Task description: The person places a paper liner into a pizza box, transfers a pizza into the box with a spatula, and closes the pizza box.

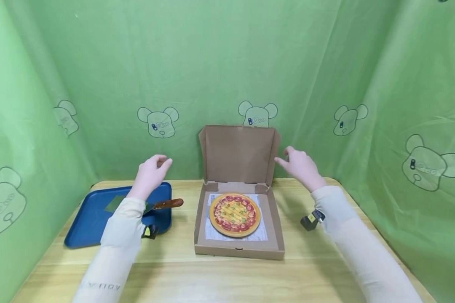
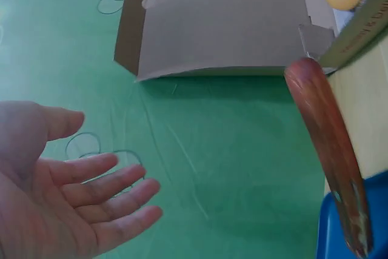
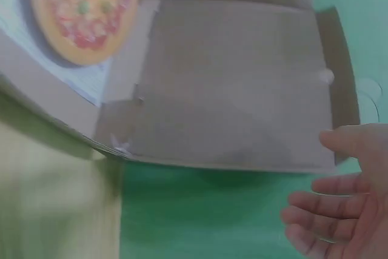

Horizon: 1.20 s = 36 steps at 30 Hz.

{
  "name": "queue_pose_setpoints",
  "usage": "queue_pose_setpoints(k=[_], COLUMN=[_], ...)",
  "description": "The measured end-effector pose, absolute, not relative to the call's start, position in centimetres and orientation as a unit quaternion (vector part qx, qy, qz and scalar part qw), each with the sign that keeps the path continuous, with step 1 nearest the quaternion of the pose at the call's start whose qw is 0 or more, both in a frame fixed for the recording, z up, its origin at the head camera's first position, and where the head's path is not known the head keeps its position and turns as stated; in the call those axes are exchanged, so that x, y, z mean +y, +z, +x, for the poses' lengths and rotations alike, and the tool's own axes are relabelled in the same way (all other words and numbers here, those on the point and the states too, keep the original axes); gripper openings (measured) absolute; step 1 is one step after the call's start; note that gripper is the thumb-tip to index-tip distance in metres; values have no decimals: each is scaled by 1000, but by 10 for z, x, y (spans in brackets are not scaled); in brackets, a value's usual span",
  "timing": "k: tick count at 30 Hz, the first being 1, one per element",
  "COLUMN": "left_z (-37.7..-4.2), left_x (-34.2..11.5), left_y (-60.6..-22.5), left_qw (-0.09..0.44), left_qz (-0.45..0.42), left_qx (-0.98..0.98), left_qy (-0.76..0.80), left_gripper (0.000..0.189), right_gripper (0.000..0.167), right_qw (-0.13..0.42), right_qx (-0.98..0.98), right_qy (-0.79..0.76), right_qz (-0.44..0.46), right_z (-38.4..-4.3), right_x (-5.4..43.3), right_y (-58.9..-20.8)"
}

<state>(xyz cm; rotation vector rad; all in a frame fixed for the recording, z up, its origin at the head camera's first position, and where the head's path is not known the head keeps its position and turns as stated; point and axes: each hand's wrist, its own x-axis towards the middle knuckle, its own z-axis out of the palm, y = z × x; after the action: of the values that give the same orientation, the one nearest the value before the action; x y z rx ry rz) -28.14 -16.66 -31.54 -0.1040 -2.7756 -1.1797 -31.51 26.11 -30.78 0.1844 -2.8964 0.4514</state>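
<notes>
A cardboard pizza box [image 1: 239,251] stands on the table with its lid [image 1: 239,155] raised at the back. Inside it, a round pizza [image 1: 235,214] with red and yellow topping lies on printed paper [image 1: 263,229]. My right hand [image 1: 299,167] is in the air beside the lid's right edge, fingers relaxed around nothing; in the right wrist view the thumb overlaps the lid's corner, and contact is unclear. Over the blue tray [image 1: 84,223] hovers my left hand [image 1: 151,174], likewise holding nothing. Below it, a utensil's wooden handle [image 1: 168,203] sticks out past the tray's right edge.
The wooden table [image 1: 227,280] has green cloth walls [image 1: 220,63] behind it and on both sides. On the tray lies a flat greenish patch [image 1: 114,203], partly hidden by the left arm. Small dark wrist cameras [image 1: 310,220] hang below both wrists.
</notes>
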Motion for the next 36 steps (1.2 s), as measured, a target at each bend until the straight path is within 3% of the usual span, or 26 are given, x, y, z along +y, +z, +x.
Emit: queue_pose_setpoints(k=[12,27,31,36], left_z=[-343,-381,-387,-392], left_x=[-122,-79,-73,-67], left_y=[-285,-271,-278,-287], left_qw=[76,38,42,45], left_qz=[-31,6,20,29], left_qx=[-896,-891,-892,-899], left_qy=[-436,-453,-450,-436], left_gripper=[69,68,58,44], right_gripper=[76,79,74,43], right_qw=[129,70,76,90], right_qx=[-963,-962,-963,-964], right_qy=[236,265,259,248], right_qz=[18,-16,-18,-24], right_z=[-351,-375,-377,-380], right_x=[264,250,246,240], right_y=[-287,-295,-297,-298])
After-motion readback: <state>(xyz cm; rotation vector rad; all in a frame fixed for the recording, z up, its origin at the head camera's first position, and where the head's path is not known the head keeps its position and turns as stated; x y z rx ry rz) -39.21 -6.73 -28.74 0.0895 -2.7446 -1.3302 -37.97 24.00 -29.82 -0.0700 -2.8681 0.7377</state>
